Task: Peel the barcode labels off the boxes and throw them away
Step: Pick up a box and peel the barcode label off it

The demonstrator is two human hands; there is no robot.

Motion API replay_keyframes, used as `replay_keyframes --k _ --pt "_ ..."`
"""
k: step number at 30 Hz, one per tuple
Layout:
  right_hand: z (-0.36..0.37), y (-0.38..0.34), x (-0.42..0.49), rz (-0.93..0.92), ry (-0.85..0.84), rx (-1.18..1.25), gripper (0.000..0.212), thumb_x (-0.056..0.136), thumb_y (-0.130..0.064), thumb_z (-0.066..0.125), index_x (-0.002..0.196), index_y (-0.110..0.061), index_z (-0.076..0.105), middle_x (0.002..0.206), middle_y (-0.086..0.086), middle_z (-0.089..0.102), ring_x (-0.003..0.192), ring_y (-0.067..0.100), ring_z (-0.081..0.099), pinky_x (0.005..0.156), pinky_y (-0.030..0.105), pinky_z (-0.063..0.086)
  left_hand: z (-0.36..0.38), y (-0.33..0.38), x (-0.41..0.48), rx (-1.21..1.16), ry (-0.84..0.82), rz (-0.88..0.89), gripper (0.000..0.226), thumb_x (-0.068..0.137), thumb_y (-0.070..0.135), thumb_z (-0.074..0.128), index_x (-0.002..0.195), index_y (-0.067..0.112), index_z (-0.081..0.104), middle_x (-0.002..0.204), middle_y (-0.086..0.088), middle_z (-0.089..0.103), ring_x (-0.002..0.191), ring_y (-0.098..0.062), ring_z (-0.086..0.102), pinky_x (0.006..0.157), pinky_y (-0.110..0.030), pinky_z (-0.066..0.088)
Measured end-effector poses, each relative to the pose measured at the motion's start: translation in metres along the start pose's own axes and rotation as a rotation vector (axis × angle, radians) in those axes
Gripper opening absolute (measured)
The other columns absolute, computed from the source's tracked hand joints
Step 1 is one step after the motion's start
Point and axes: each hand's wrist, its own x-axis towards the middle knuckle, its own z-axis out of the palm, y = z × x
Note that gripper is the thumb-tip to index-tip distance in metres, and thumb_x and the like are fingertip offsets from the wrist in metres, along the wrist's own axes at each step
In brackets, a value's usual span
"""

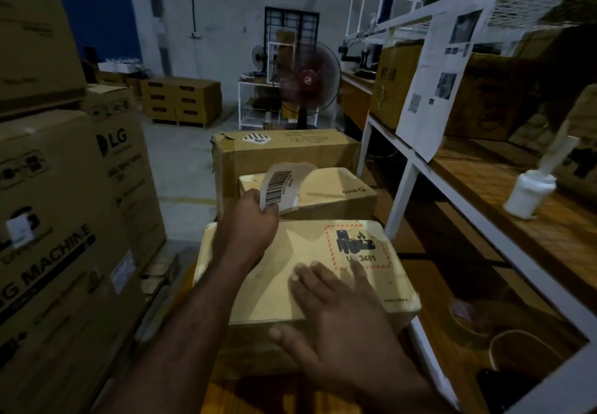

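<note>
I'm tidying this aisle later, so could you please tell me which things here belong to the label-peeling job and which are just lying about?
Part of the job:
- barcode label, pinched in the left hand
- near box, steadied by the right hand
- middle box
- far box

Just lying about:
- fan
- white bottle
- LG cartons
- tape roll

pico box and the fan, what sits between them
In the head view, a longer cardboard box with a diamond hazard sticker lies between the PICO box and the fan.
</note>
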Motion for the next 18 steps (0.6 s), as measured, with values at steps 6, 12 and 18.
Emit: replay_keyframes --k 6,12,18 --pt "-0.001 0.037 0.016 0.247 -0.004 -0.048 0.105 0.074 -0.078 -0.022 0.154 -0.027 0.024 0.164 -0.008 0.016 0.152 0.018 0.006 0.118 0.06 -0.004 0.0 0.0 -0.002 0.013 -0.001 0.008 0.031 0.094 0.037 0.054 0.122 0.027 0.06 0.121 0.002 0.068 0.104 -0.025 0.064 0.074 -0.033 0.051" --pt "-0.001 -0.014 0.008 -0.027 -0.098 0.165 0.098 0.081 -0.079 0.001 0.158 -0.02 0.014 0.166 -0.002 0.004 0.152 0.011 -0.004 0.121 0.033 -0.01 0.0 0.001 -0.001 0.051 0.02 -0.001 0.031 0.095 0.038 0.053 0.122 0.025 0.059 0.124 0.0 0.067 0.107 -0.028 0.064 0.076 -0.034 0.05" --pt "0.0 0.029 0.037 0.12 0.053 0.155 0.061 0.1 -0.059 0.025 0.153 -0.03 0.027 0.162 -0.01 0.023 0.148 0.006 0.016 0.12 0.032 0.007 -0.003 0.001 -0.008 0.016 0.002 0.041 0.029 0.094 0.042 0.054 0.12 0.029 0.06 0.117 0.003 0.07 0.102 -0.024 0.065 0.078 -0.038 0.057"
